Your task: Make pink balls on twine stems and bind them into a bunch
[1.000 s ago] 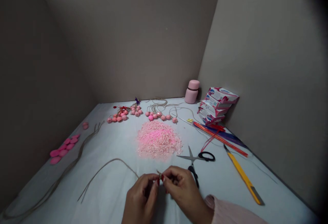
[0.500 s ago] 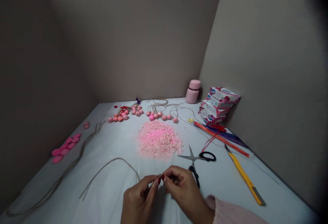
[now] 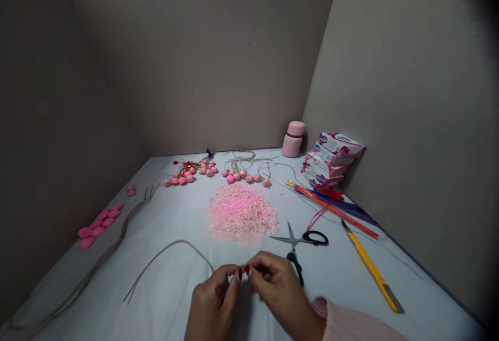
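Low in the middle, my left hand [image 3: 216, 297] and my right hand [image 3: 275, 286] meet, thumbs and forefingers pinched on one thin brown cord [image 3: 177, 241]. A small bit of it, perhaps a knot, shows between the fingertips. From my left hand the cord arcs left over the white cloth, ending in two loose strands. Just beyond my right hand lie open scissors [image 3: 294, 240] with black handles. A heap of pink flakes [image 3: 241, 215] spreads in front of both hands.
Pink balls on cords [image 3: 249, 178] and more bunches [image 3: 181, 177] lie at the back. On the left are flat pink pieces [image 3: 97, 231] and long cords [image 3: 117, 245]. To the right: a yellow craft knife [image 3: 370, 265], red sticks [image 3: 339, 211], stacked boxes [image 3: 331, 159], a pink flask [image 3: 293, 141].
My left hand has shifted very slightly right, and the cord's loose ends have slid a little the same way. My right hand is nearly still. Fingertips stay together.
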### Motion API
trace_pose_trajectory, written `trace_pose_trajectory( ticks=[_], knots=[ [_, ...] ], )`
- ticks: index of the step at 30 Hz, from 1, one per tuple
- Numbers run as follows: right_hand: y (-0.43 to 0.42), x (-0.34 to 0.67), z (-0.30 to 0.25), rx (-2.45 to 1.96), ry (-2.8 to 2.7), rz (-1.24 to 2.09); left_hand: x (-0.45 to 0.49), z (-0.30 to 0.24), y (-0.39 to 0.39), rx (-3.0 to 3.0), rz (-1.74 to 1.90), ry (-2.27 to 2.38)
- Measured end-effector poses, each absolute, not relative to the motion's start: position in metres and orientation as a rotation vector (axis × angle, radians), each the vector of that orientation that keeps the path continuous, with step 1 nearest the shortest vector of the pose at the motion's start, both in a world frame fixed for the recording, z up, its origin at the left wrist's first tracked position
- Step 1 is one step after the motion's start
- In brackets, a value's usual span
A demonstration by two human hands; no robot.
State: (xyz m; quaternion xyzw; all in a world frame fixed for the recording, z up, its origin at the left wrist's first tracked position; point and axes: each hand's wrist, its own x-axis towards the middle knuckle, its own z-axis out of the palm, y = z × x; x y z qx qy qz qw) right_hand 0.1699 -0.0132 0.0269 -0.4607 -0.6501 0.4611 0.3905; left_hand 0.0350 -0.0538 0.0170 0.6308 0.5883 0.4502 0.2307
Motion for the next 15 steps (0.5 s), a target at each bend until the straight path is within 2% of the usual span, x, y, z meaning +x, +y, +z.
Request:
trace_pose_trajectory(
  ticks=[7,15],
  knots=[
    [-0.0132,0.1724,0.0256,-1.135,-1.670,1.193,0.0353,0.0129,-0.0555,1.578,1.260,1.693],
    [-0.0136,0.1724,0.0253,-1.103,-1.703,1.188,0.0316,0.0214,-0.0536,1.814,1.197,1.512]
  ],
)
